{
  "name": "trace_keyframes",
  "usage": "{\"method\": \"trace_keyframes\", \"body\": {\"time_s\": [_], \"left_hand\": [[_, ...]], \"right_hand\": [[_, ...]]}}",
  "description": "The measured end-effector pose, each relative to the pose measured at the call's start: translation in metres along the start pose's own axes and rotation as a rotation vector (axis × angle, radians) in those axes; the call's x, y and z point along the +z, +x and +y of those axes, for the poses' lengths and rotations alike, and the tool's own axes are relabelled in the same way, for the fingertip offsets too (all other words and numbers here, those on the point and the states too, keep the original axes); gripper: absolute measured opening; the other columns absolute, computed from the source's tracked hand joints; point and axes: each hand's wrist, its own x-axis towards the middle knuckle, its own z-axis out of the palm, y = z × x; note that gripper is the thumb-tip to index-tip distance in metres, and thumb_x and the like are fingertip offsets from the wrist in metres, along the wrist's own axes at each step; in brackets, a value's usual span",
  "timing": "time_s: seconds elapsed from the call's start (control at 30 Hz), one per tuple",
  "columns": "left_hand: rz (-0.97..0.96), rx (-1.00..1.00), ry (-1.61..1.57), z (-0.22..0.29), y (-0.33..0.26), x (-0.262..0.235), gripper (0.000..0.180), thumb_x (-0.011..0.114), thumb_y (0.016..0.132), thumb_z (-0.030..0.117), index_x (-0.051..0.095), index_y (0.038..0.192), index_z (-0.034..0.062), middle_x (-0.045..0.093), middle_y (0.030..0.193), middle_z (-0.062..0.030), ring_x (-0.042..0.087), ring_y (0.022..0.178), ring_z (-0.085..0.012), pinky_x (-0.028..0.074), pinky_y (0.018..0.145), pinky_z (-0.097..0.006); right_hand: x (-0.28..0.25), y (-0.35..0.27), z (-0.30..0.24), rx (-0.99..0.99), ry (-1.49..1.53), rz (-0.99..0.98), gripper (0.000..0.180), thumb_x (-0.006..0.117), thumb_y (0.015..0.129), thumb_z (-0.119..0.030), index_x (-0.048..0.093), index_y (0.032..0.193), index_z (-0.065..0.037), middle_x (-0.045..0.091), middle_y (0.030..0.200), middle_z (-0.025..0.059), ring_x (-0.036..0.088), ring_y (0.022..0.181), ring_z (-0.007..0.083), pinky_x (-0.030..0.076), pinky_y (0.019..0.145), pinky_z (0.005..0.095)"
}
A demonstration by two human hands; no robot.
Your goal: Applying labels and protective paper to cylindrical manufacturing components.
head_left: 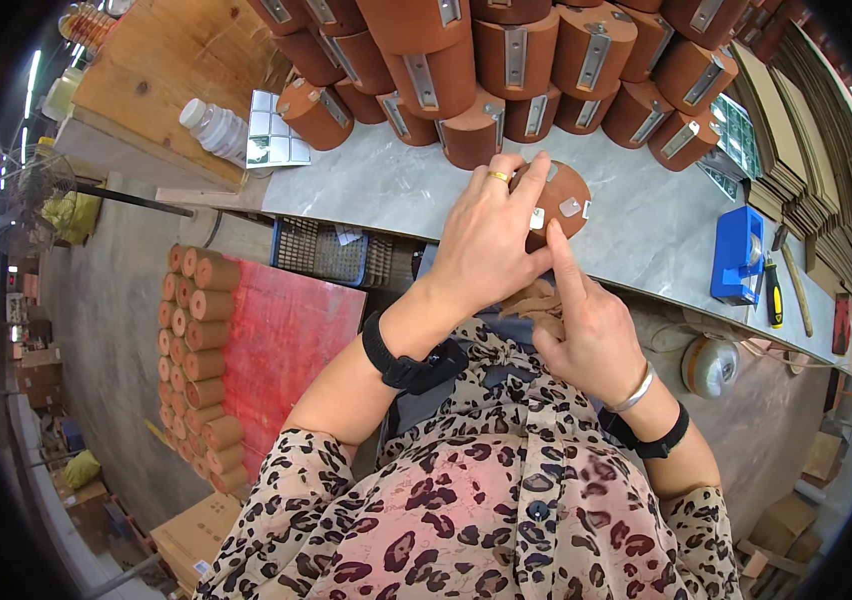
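Observation:
A reddish-brown cylinder [558, 182] rests at the front edge of the grey tabletop, its round end facing me. Small white and clear square pieces, perhaps stickers, show on that end. My left hand [486, 235] lies over the cylinder's left side, fingers around it and a gold ring on one of them. From the right, my right hand [596, 335] reaches in with the index finger stretched out. Its tip touches the cylinder's lower edge beside a white square [537, 218]. The thumb stands apart from that finger, and nothing shows in this hand.
Stacked brown cylinders [516, 55] with metal strips line the table's back. On the right are a blue tape dispenser [738, 255], a screwdriver [774, 292] and flat cardboard [796, 140]. A sheet of white labels [278, 130] and a bottle [214, 128] sit left. More cylinders [211, 335] stand lower left.

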Motion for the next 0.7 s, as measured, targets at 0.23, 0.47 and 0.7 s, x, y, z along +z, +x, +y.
{"method": "trace_keyframes", "body": {"time_s": [0.23,0.47,0.7], "left_hand": [[-0.202,0.121,-0.032,-0.006,0.010,-0.006,0.080,0.081,0.074,0.018,0.047,0.146,0.0077,0.054,0.121,-0.0205,0.055,0.110,-0.0403,0.048,0.093,-0.043],[-0.218,0.072,-0.099,-0.002,0.020,-0.007,0.080,0.083,0.075,0.025,0.048,0.145,0.0074,0.054,0.125,-0.0211,0.056,0.110,-0.0393,0.049,0.093,-0.043],[-0.247,0.068,-0.025,0.001,0.018,-0.007,0.081,0.085,0.075,0.026,0.048,0.145,0.0072,0.050,0.132,-0.0227,0.057,0.115,-0.0416,0.050,0.095,-0.045]], "right_hand": [[0.000,-0.001,0.004,0.011,0.002,-0.040,0.099,0.065,0.067,0.001,0.021,0.157,-0.002,0.066,0.104,0.0217,0.067,0.090,0.0387,0.055,0.079,0.0439],[-0.003,0.001,0.005,0.010,-0.005,-0.053,0.099,0.065,0.068,0.002,0.022,0.157,-0.003,0.065,0.107,0.0217,0.067,0.091,0.0384,0.055,0.079,0.0443],[-0.002,0.000,0.007,-0.022,-0.032,-0.030,0.098,0.070,0.071,-0.004,0.022,0.157,-0.003,0.063,0.100,0.0190,0.067,0.085,0.0351,0.056,0.071,0.0418]]}}
